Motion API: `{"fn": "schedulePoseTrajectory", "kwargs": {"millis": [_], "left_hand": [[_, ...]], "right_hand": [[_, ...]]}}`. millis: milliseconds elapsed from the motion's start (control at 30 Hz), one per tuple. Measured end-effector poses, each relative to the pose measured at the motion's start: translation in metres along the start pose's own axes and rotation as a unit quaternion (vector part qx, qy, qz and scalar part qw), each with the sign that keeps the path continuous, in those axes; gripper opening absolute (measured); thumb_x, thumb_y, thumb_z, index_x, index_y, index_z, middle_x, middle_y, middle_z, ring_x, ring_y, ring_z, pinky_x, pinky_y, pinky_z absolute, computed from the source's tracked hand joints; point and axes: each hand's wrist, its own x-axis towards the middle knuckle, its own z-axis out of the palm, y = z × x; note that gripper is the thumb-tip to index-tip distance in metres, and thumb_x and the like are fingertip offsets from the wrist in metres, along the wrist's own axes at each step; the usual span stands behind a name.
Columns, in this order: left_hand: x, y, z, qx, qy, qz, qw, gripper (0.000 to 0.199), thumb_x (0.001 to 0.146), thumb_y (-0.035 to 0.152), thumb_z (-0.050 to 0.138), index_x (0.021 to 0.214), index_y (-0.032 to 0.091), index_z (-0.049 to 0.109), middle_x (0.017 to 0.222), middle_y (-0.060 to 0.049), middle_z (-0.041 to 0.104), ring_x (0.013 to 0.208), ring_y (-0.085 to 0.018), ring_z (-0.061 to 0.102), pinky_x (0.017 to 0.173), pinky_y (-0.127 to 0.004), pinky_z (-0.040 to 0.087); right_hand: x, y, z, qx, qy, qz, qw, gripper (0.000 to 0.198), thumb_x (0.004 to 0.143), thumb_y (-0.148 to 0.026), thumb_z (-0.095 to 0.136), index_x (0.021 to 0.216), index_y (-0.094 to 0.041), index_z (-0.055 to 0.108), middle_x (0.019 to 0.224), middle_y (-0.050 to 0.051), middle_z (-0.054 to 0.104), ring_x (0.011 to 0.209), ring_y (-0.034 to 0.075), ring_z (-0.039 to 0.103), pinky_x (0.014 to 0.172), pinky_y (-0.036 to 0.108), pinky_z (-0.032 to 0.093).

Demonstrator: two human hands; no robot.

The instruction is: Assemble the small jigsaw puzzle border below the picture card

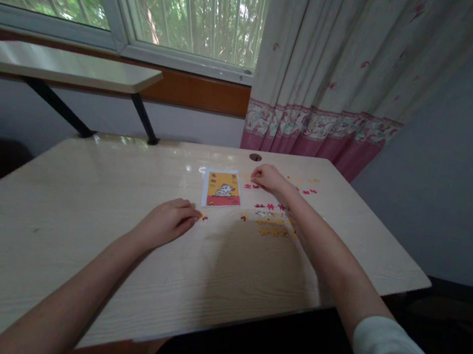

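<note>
On the pale wooden table [87, 224], a picture card [223, 188] with a white animal is lying flat, and the small jigsaw pieces are lying mostly to its right, in loose rows. Just below the card, the left hand [169, 218] is resting low, its fingers close together, and the tips are meeting a yellow-and-dark piece [205, 217]; whether they are pinching it or only touching it, I cannot tell. Beyond the card's right side, the right hand [269, 177] is bending its fingers, with thumb and forefinger coming near each other beside the far pieces; whether something is sitting between them, I cannot tell. Under and around the right forearm [314, 223], red pieces [271, 206] and yellow pieces [270, 231] are lying unfixed, so in my judgement the main danger is coming from this arm: if it is sinking too low while drawing back, it could be sweeping the rows out of order. Behind the right hand, a round hole [255, 157] is opening in the tabletop, and a careless push could be sending a piece into it. A hard press from the left fingertips could also be turning their piece crooked.
</note>
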Motion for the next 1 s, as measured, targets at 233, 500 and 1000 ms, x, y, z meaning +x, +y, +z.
{"fn": "schedulePoseTrajectory", "kwargs": {"millis": [233, 500, 1000], "left_hand": [[-0.001, 0.003, -0.003, 0.000, 0.004, -0.001, 1.000, 0.028, 0.091, 0.025, 0.042, 0.097, 0.018, 0.068, 0.091, -0.009, 0.065, 0.085, -0.021, 0.060, 0.076, -0.032, 0.049], [0.000, 0.007, -0.004, -0.002, 0.007, -0.003, 1.000, 0.029, 0.090, 0.025, 0.042, 0.096, 0.018, 0.069, 0.092, -0.009, 0.065, 0.086, -0.021, 0.060, 0.077, -0.033, 0.049], [0.000, 0.006, -0.005, -0.017, 0.005, -0.003, 1.000, 0.026, 0.090, 0.025, 0.044, 0.096, 0.018, 0.068, 0.090, -0.009, 0.065, 0.084, -0.021, 0.061, 0.075, -0.032, 0.049]], "right_hand": [[0.005, -0.017, -0.005, -0.007, -0.075, -0.009, 0.997, 0.013, 0.076, -0.018, 0.064, 0.083, -0.011, 0.071, 0.070, 0.006, 0.070, 0.056, 0.009, 0.057, 0.058, 0.020, 0.039], [0.010, -0.017, -0.009, -0.027, -0.103, 0.009, 0.994, 0.010, 0.075, -0.020, 0.067, 0.079, -0.012, 0.071, 0.070, 0.006, 0.070, 0.058, 0.011, 0.058, 0.057, 0.021, 0.040], [0.001, -0.019, -0.007, 0.014, -0.063, 0.017, 0.998, 0.007, 0.075, -0.017, 0.065, 0.077, -0.011, 0.069, 0.067, 0.005, 0.068, 0.057, 0.011, 0.057, 0.058, 0.021, 0.041]]}}
